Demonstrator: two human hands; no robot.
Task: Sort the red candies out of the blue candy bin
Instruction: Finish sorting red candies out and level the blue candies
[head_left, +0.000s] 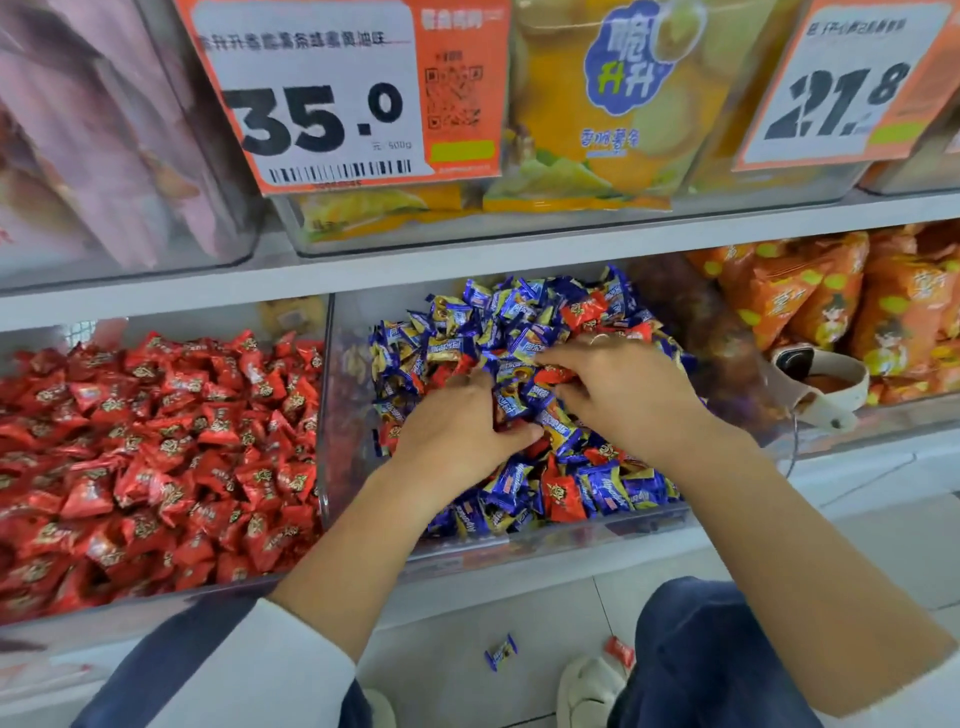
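A clear bin in the middle of the lower shelf holds a heap of blue candies with several red candies mixed in, such as one near the front and one at the back. Both hands are dug into this heap. My left hand lies palm down on the left part, fingers curled into the wrappers. My right hand reaches in from the right, its fingertips pinching a red candy. What my left hand holds is hidden.
A bin full of red candies stands to the left behind a clear divider. Orange snack bags fill the bin on the right. Price signs hang above. A blue candy and a red candy lie on the floor by my shoes.
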